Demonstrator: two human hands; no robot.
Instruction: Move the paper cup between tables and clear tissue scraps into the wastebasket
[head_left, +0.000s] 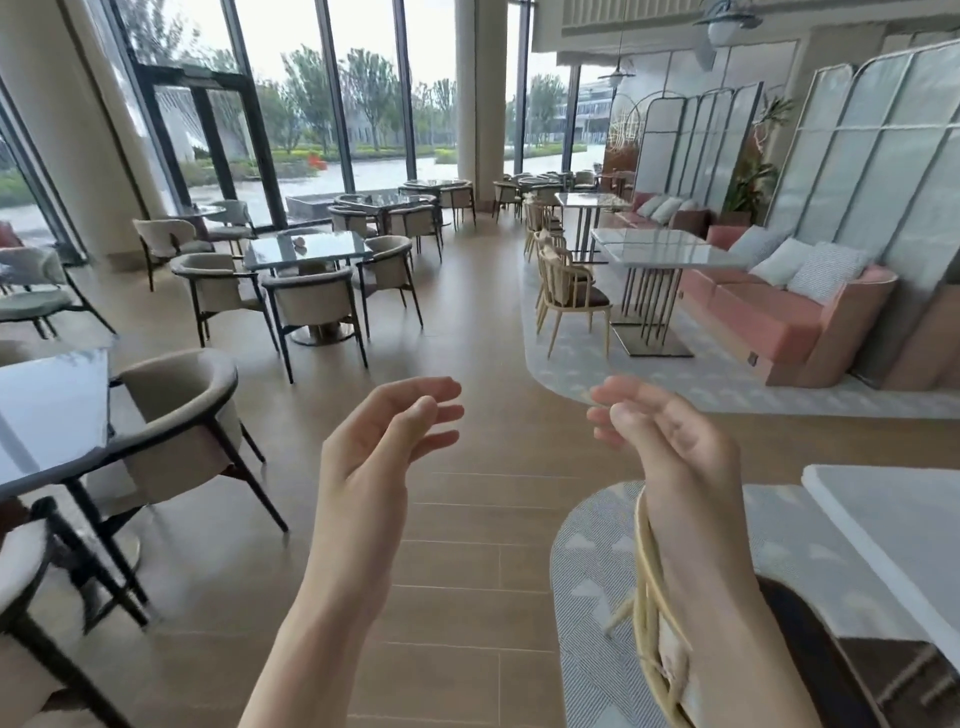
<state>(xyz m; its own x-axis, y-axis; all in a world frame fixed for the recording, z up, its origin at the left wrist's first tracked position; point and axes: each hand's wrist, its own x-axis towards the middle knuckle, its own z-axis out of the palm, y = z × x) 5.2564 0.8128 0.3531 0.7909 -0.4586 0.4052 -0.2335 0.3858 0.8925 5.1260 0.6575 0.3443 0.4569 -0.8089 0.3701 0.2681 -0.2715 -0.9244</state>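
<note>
Grip state: left hand (376, 441) and right hand (670, 441) both released, fingers loosely curled, holding nothing, raised over the wooden floor (467, 519). Two small items, possibly the cup, lie on one glass bench (306, 249) far ahead; four chairs surround it.

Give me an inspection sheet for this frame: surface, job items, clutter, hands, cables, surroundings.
Surface: wood-look floor; grey tabletop near left, white tabletop near right.
Job's things: no cup or wastebasket seen; small pale object on the far glass table, too small to identify.
Clutter: nothing seen.
Hands: left hand and right hand raised, fingers relaxed, holding nothing.
Cables: nothing seen.
Surroundings: cafe chairs, pink sofa, tall windows.
</note>
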